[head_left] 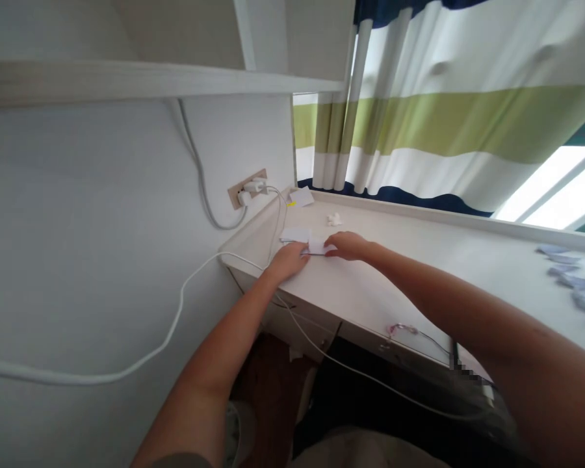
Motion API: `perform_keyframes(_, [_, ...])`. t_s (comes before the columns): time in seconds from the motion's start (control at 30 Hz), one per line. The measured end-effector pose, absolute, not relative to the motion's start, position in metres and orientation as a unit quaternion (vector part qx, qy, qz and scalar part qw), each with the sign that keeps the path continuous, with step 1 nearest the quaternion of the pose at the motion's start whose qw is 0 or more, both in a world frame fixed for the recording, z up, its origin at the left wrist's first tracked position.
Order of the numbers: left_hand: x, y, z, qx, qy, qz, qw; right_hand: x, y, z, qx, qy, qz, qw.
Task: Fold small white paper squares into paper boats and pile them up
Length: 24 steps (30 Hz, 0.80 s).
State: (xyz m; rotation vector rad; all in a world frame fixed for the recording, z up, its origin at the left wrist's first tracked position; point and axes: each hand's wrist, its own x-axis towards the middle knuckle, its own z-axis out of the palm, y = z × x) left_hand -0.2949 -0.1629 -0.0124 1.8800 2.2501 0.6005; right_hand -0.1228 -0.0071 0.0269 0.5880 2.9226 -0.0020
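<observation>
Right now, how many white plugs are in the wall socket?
2: the lower white plug and the upper white plug, both in the beige socket plate. Another could be hidden behind them.

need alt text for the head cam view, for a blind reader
The left hand and right hand meet over a small white paper on a white desk. White cables run from a wall socket beside a striped curtain.
</observation>
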Motion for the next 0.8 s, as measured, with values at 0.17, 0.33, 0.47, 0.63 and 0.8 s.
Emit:
perform_keyframes(0.17, [-0.294, -0.157, -0.013, 0.622, 0.748, 0.216, 0.079, -0.117, -0.010, 0.032, 0.151, 0.982, 0.042, 0.106])
perform_keyframes(0.33, [-0.291, -0.150, -0.010, 0.583, 0.765, 0.258, 0.089, -0.115, -0.019, 0.031, 0.117, 0.985, 0.094, 0.081])
perform_keyframes(0.47, [-0.285, -0.145, -0.004, 0.583, 0.757, 0.285, 0.082, -0.113, -0.023, 0.032, 0.118, 0.984, 0.131, 0.031])
perform_keyframes(0.63, [-0.283, -0.144, 0.004, 0.606, 0.765, 0.214, 0.041, -0.111, -0.024, 0.034, 0.112, 0.987, 0.119, 0.008])
perform_keyframes(0.8, [-0.286, -0.147, 0.010, 0.645, 0.750, 0.139, -0.047, -0.110, -0.022, 0.030, 0.086, 0.991, 0.100, -0.023])
